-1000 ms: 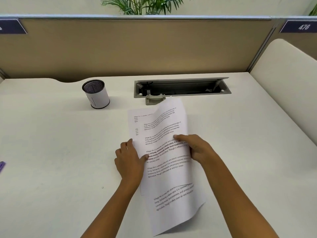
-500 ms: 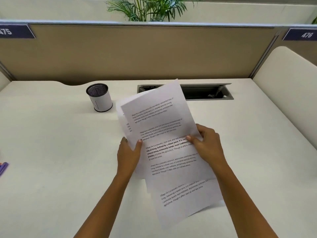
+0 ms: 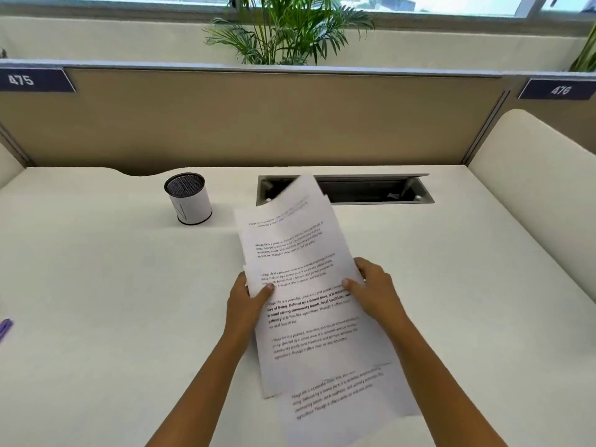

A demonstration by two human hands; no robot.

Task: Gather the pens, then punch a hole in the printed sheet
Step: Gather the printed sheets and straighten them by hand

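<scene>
Both hands hold a loose stack of printed sheets [image 3: 300,253] raised a little above the white desk [image 3: 96,301]. My left hand [image 3: 246,300] pinches the stack's left edge with the thumb on top. My right hand [image 3: 375,290] grips the right edge. Another printed sheet [image 3: 338,401] lies flat on the desk under the stack, nearer to me. A black mesh pen cup [image 3: 188,199] wrapped in white paper stands upright at the back left. The tip of a purple pen [image 3: 4,329] shows at the left edge. No hole punch is in view.
An open grey cable tray [image 3: 371,190] is set into the desk behind the sheets. A tan partition [image 3: 258,117] closes the back, with a cream side panel [image 3: 532,195] on the right and a plant beyond.
The sheets went from lying under my hands on the desk to being lifted and held by both edges. The view has tilted up, showing the window and plant.
</scene>
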